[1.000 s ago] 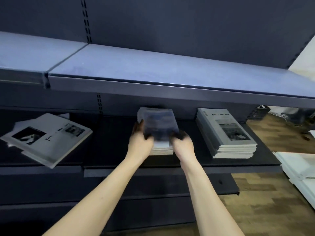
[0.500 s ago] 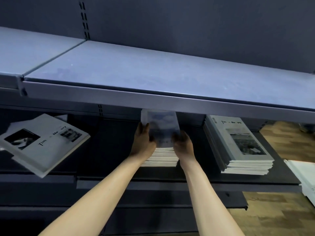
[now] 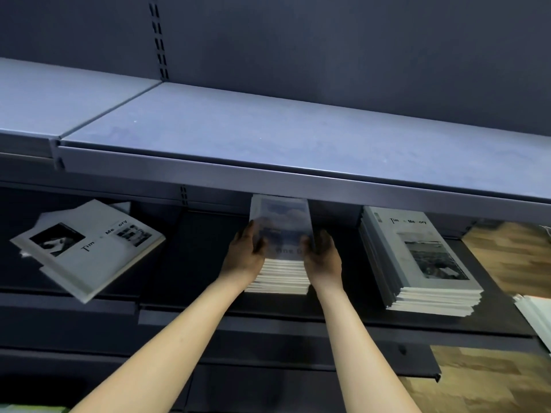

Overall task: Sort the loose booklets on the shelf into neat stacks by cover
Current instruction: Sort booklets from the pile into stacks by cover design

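booklets with a blurred blue-and-white sky cover make up the middle stack (image 3: 278,275) on the dark lower shelf (image 3: 298,321), and both my hands are on it. my left hand (image 3: 245,257) presses against the stack's left side, fingers curled round the left edge of the top booklet (image 3: 281,226), thumb on the cover. my right hand (image 3: 323,260) does the same on the right side, fingers wrapped round the right edge. the top booklet is smeared in the view, so its print is hard to read beyond a few letters. the far end of this stack runs under the front lip of the grey metal upper shelf (image 3: 268,135), which spans the scene above my hands.

to the right, well apart from my right hand, sits a squared stack of grey-white booklets with a dark landscape photo on the cover (image 3: 423,263), its near edges lined up, the title partly legible. to the left, on the same lower level, lies a loose pile of pale booklets with two small black-and-white photos on the cover (image 3: 86,248), turned at an angle, its near corner hanging past the shelf's front edge, with a few sheets poking out beneath it on the far left. wooden flooring (image 3: 507,254) shows at the right, and the edge of some white sheets (image 3: 536,317) juts in at the right border.
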Motion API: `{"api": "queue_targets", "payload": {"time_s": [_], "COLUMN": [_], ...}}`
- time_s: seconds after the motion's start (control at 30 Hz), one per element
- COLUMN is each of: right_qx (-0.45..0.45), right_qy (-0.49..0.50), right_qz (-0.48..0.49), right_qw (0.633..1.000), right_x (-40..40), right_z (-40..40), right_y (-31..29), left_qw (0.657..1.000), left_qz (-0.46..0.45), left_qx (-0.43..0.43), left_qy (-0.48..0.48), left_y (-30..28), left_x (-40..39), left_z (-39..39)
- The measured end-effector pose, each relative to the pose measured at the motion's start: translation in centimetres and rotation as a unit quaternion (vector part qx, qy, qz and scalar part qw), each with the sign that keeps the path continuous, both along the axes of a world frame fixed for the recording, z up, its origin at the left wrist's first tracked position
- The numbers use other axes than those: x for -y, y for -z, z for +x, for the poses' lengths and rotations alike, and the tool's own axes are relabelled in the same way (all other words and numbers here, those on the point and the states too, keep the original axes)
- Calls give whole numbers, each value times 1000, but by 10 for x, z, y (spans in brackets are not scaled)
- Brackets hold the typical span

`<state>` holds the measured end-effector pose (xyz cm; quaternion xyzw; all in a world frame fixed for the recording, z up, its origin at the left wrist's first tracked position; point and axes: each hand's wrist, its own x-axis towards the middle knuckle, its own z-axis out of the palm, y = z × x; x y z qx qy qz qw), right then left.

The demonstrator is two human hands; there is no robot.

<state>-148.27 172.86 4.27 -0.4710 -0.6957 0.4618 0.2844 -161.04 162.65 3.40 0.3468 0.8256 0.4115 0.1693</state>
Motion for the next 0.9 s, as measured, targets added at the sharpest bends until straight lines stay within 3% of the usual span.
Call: {"api": "queue_targets", "payload": {"time_s": [0.17, 0.37, 0.53, 0.9], "right_qx": [55, 40, 145, 170], "right_qy": [-30, -105, -209, -350], "right_qz": [120, 132, 202, 200], "right_qw": [991, 985, 946, 899], "right_x": [18, 55, 97, 185], "right_z": [0, -4, -11, -35], "right_y": [-20, -27, -23, -25], "left_qw": [998, 973, 952, 931], "left_qz": [-37, -163, -197, -231], "left_qx": [-37, -160, -210, -196], "left_qy": [-20, -38, -107, -204], "left_y": [-4, -10, -18, -24], "left_x": [27, 74, 133, 235], "left_z": [3, 8, 21, 25]}}
